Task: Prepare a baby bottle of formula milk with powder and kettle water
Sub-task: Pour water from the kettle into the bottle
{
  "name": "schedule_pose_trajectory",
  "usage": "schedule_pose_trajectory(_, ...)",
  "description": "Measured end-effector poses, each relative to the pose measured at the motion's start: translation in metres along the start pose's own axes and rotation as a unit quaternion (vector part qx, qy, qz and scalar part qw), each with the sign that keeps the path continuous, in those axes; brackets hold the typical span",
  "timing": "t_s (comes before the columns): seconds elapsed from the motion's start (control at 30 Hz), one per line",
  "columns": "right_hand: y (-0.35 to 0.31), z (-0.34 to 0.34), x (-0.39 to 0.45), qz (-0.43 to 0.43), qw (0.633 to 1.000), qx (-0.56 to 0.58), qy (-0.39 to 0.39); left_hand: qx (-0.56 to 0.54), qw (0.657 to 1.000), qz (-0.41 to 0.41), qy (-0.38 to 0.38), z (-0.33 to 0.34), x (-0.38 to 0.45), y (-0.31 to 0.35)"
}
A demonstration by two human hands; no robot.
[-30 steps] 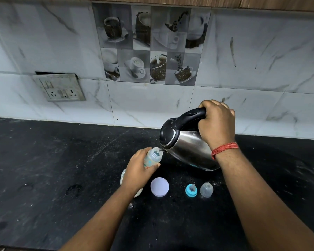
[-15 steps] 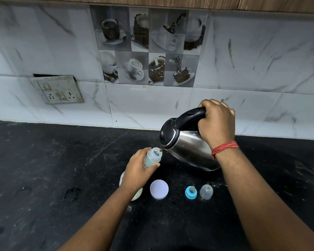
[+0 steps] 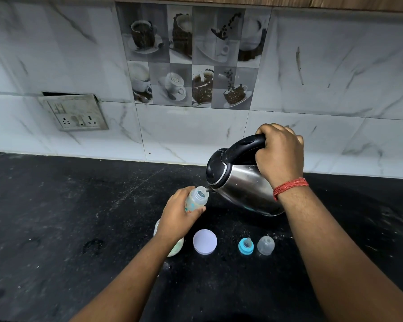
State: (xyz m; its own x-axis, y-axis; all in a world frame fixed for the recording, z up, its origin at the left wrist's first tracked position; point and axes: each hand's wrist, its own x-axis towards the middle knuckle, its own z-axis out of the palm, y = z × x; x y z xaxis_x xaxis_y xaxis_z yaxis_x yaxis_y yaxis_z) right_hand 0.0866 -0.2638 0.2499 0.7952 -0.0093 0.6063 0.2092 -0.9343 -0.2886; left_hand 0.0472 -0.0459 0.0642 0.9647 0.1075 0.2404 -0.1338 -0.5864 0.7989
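Note:
A small clear baby bottle stands open-topped on the black counter, gripped round its body by my left hand. My right hand grips the black handle of a steel kettle, which is tilted left with its spout at the bottle's mouth. A thin stream of water runs into the bottle. A blue teat ring and a clear cap lie in front of the kettle. A powder jar sits mostly hidden under my left wrist, its white lid beside it.
The black stone counter stretches left and right, speckled with powder. A tiled marble wall rises behind, with a switch and socket plate at left.
Both hands, the kettle and the bottle hold the same pose throughout. Only the view has shifted slightly.

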Motion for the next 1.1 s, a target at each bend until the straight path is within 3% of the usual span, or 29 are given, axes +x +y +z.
schedule_pose_trajectory(0.6, 0.005, 0.007, 0.007, -0.015, 1.000, 0.019, 0.020, -0.031, 0.999, -0.007, -0.006, 0.000, 0.006, 0.004)
schedule_pose_trajectory(0.8, 0.021, 0.017, 0.005, 0.066, 0.990, 0.120, -0.017, -0.069, 0.997, -0.015, -0.010, 0.001, 0.006, 0.001)
schedule_pose_trajectory(1.1, 0.059, 0.053, -0.009, 0.256, 0.920, 0.294, -0.036, -0.108, 0.994, -0.016, -0.005, 0.003, 0.009, -0.004)
